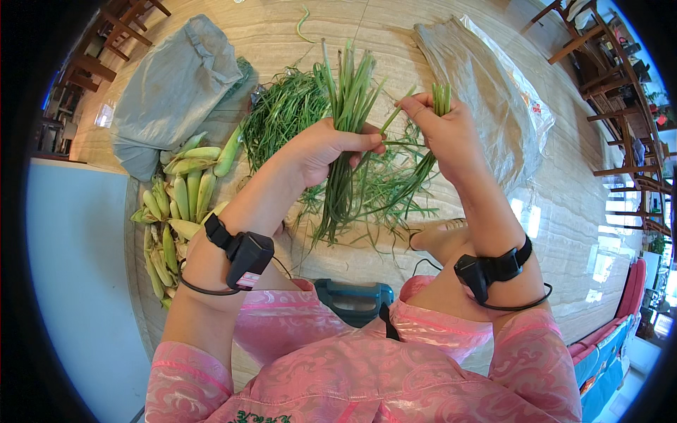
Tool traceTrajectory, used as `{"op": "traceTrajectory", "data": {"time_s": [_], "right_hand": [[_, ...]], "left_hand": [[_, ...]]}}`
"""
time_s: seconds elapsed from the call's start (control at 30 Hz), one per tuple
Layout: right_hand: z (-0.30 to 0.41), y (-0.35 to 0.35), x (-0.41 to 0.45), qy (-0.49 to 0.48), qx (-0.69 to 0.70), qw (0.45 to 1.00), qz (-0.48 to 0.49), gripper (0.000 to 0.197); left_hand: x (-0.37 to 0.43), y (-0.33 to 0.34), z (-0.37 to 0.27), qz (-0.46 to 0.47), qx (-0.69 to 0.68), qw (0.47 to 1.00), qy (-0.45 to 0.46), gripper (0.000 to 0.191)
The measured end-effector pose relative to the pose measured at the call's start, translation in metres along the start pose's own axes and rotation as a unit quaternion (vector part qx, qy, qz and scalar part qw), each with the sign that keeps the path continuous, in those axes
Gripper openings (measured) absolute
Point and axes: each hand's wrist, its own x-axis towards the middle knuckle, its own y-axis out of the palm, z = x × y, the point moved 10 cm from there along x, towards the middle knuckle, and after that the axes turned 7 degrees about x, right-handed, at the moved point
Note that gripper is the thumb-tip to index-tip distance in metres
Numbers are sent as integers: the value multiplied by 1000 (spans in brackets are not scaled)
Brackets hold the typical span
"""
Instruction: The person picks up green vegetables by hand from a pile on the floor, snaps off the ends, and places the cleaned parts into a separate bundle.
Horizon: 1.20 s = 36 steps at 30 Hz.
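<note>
My left hand (330, 150) grips a thick bundle of long green stalks (346, 100), probably garlic chives, with pale ends up and dark leaves hanging down. To its right, my right hand (447, 129) holds a smaller bunch of the same stalks (440, 98), whose leaves droop toward the floor. Its thumb and forefinger pinch a single stalk (392, 115) that slants toward my left hand. Beneath both hands, loose leaves (381, 185) lie scattered on the tiles. A large heap of green stalks (288, 113) sits behind my left forearm.
Ears of corn in husks (185, 193) are piled at the left, near a grey woven sack (174, 90). Another flattened sack (470, 90) lies at the right. A teal plastic stool (357, 296) is between my legs. Wooden furniture (624, 90) stands at the far right.
</note>
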Motion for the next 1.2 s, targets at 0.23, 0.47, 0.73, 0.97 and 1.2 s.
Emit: {"op": "traceTrajectory", "data": {"time_s": [0.23,0.47,0.73,0.97,1.2], "right_hand": [[16,-4,3,-128,-156,979,21,22],[54,0,-16,-189,-223,956,4,12],[36,38,-28,-290,-395,857,160,29],[24,51,-34,-266,-474,818,190,24],[-4,22,-17,-90,-161,983,-11,13]], "left_hand": [[-2,2,-3,-1,17,1000,-2,17],[-5,-10,-5,-39,28,999,9,18],[-3,-16,-3,-53,79,995,0,18],[-3,-19,-1,-77,139,987,3,17],[-4,-21,-8,-109,97,988,45,11]]}}
